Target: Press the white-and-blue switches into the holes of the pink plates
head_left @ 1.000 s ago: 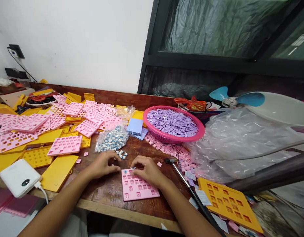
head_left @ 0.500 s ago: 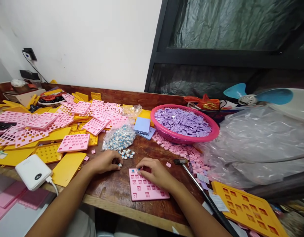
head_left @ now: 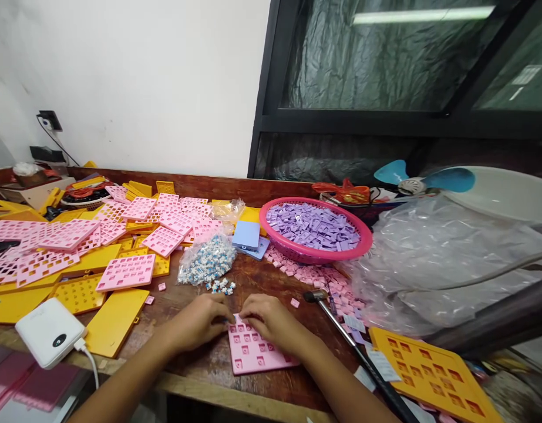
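A pink plate with square holes [head_left: 255, 352] lies flat on the wooden bench in front of me. My left hand [head_left: 200, 320] rests at its top left corner, fingers curled and meeting my right hand [head_left: 271, 320], which lies over the plate's upper edge. Whatever the fingertips pinch is hidden. Just beyond my hands lie loose small blue-and-white parts [head_left: 221, 286] and a clear bag of them [head_left: 206, 260].
Pink and yellow plates [head_left: 121, 273] are piled at the left. A pink basket of purple pieces [head_left: 315, 228], scattered pink pieces [head_left: 332, 282], a small hammer [head_left: 356, 346], a yellow plate [head_left: 429, 373], crumpled clear plastic [head_left: 442, 258] and a white power bank [head_left: 50, 332] surround me.
My left hand has moved right from the loose blue-and-white parts to the plate's top corner, meeting my right hand. The view has shifted slightly.
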A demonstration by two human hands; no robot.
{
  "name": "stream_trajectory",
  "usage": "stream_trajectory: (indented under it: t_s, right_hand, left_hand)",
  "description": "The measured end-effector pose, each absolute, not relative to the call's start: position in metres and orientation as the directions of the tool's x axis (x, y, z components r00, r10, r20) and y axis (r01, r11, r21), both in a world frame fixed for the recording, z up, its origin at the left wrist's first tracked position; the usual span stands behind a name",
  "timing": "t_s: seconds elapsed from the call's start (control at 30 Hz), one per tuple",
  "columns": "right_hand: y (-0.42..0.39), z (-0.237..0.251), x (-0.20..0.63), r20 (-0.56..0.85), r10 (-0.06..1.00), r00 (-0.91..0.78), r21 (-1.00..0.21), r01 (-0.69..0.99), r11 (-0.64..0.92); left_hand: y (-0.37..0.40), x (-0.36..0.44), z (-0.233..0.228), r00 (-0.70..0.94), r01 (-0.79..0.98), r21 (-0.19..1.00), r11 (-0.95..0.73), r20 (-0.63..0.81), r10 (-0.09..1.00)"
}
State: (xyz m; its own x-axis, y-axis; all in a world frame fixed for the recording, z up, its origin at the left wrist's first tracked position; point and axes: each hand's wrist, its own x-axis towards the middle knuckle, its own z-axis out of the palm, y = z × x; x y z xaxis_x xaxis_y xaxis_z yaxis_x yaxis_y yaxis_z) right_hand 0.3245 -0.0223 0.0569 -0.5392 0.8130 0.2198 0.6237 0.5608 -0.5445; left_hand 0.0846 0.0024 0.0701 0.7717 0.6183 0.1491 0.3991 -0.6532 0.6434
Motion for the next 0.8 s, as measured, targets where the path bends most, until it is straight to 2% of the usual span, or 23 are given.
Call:
stream_trajectory:
  t_s: [0.17, 0.27, 0.37, 0.53, 0.63, 0.8]
  right_hand:
    - [-0.028, 0.061, 0.321, 0.179, 0.821, -0.542, -0.400, 0.723, 0.564]
    - [-0.031, 0.064, 0.319, 0.147, 0.827, -0.542, -0.318, 0.766, 0.559]
    - [-0.031, 0.066, 0.318, 0.127, 0.838, -0.531, -0.290, 0.788, 0.543]
    - [-0.029, 0.067, 0.314, 0.119, 0.852, -0.511, -0.403, 0.759, 0.511]
    - [-0.029, 0.064, 0.308, 0.148, 0.847, -0.510, -0.490, 0.706, 0.511]
    - [-0.028, 0.056, 0.294, 0.184, 0.834, -0.520, -0.567, 0.637, 0.522]
  left_hand:
    - [-0.018, 0.096, 0.060, 0.761, 0.515, 0.531, -0.672, 0.077, 0.644]
    - [-0.025, 0.094, 0.062, 0.750, 0.532, 0.514, -0.673, 0.082, 0.656]
    - [-0.030, 0.094, 0.065, 0.736, 0.520, 0.541, -0.661, 0.109, 0.668]
    - [-0.034, 0.105, 0.062, 0.661, 0.564, 0.560, -0.607, 0.136, 0.738]
    - [-0.036, 0.105, 0.058, 0.645, 0.626, 0.479, -0.615, 0.125, 0.754]
    - [-0.040, 0.089, 0.059, 0.655, 0.695, 0.321, -0.644, 0.088, 0.751]
